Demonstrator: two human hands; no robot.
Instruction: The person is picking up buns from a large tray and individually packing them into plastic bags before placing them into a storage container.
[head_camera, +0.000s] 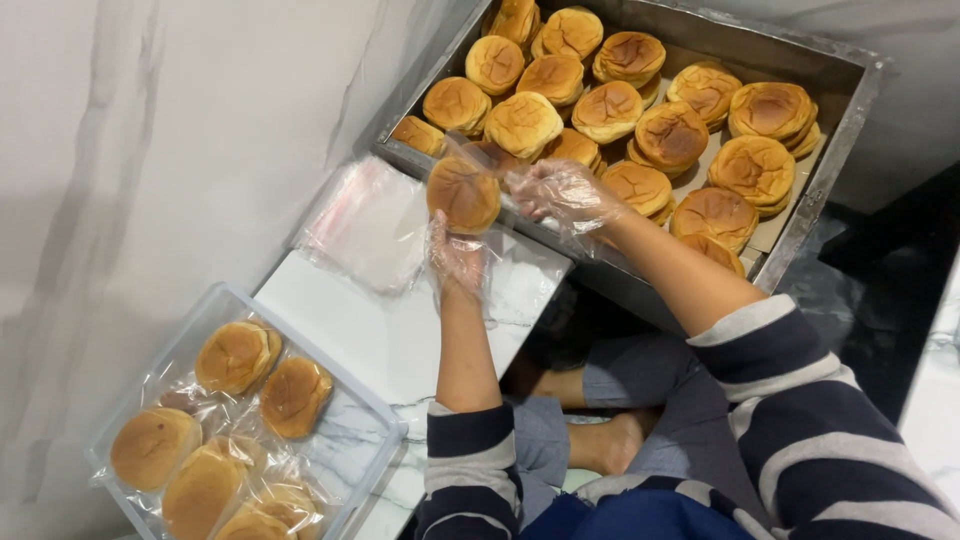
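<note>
Head view: gloved left hand (456, 262) and right hand (562, 190), fingers closed on one bun (464, 194) above worktop (370, 330); slack glove film could let it slip.

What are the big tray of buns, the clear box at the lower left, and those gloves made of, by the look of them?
The big tray looks like metal, grey with a dull sheen and folded rims. The clear box seems to be see-through plastic, since the floor shows through its walls. The gloves on the left hand and right hand look like thin, crinkly transparent plastic film, loose and glossy.
</note>
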